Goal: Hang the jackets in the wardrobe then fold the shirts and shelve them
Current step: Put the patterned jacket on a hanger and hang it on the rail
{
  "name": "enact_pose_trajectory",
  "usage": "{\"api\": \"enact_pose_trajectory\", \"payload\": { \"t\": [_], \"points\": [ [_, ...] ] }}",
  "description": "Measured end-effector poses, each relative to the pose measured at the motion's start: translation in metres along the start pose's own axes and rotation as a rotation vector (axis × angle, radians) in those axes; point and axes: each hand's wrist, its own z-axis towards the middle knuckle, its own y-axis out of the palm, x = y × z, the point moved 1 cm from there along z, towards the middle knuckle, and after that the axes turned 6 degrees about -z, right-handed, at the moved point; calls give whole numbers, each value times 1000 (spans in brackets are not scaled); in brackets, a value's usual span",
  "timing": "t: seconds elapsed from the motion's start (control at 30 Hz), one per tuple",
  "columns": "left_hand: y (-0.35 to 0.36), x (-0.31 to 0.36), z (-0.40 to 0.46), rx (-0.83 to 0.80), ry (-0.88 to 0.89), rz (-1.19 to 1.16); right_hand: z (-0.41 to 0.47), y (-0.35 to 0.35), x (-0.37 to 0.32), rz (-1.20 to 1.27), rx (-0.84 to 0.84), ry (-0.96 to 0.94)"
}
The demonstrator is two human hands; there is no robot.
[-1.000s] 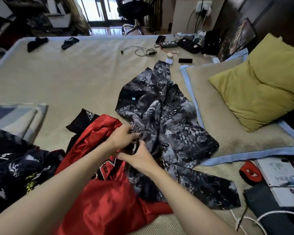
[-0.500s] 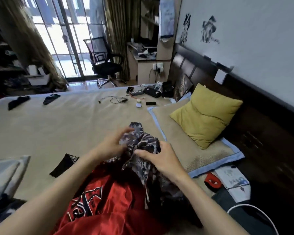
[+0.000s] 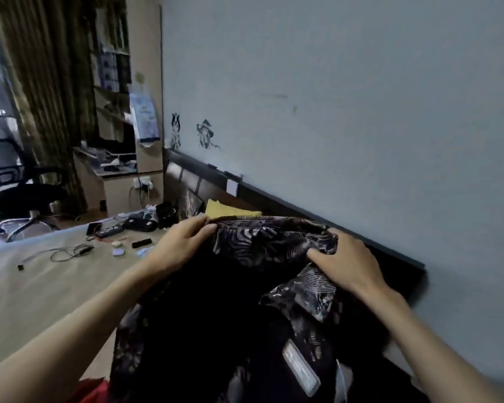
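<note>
Room: pale blue-grey wall (image 3: 346, 97) fills the right side, with a dark wooden headboard (image 3: 274, 199) running along its foot and a wide bed with a beige woven cover (image 3: 41, 286) on the left.
Garment: dark black-and-grey patterned shirt (image 3: 274, 242) held up above the bed, its top edge stretched between the two hands and the rest hanging down dark below the fingers.
Left hand: left hand (image 3: 181, 242) grips the shirt's top edge at one end, fingers (image 3: 204, 228) curled together over the cloth, thumb hidden behind it.
Right hand: right hand (image 3: 349, 263) clutches a bunch of the fabric at the other end, fingers (image 3: 317, 254) bent and pressed into the folds.
Below the fingers: pale rectangular label (image 3: 300, 370) on the hanging cloth; scrap of red satin garment (image 3: 90, 391) at the bottom edge, beside the left forearm.
Beyond the fingers: corner of a mustard-yellow cushion (image 3: 230, 210) just behind the shirt's top edge, against the headboard.
Left of the fingers: tangled black cable (image 3: 67, 253), small round pale objects (image 3: 117, 248) and dark gadgets (image 3: 140, 222) on the bed; they are too blurred to name.
Far left: black mesh office chair (image 3: 21, 196), brown curtain (image 3: 41, 82) and light wooden desk with shelves (image 3: 122, 170).
</note>
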Motion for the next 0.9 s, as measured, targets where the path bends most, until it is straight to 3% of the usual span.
{"api": "enact_pose_trajectory", "payload": {
  "t": [0.13,0.23,0.3,0.37,0.47,0.57,0.73,0.9],
  "points": [
    [4,79,44,-49,269,204,-25,-67,61,48,10,62],
    [28,132,72,-160,394,228,-58,-117,109,160,-181,50],
    [50,163,87,-225,450,181,-82,-146,137,215,-268,128],
    [80,191,100,-314,490,99,-105,-175,163,300,-246,244],
    [130,232,111,-454,540,-58,-144,-210,193,583,-242,422],
    [186,274,115,-523,615,-145,-182,-227,213,572,-280,408],
    [266,332,116,-515,738,-118,-209,-252,266,294,216,372],
    [330,384,108,-460,845,-179,-233,-295,309,293,429,348]
  ]
}}
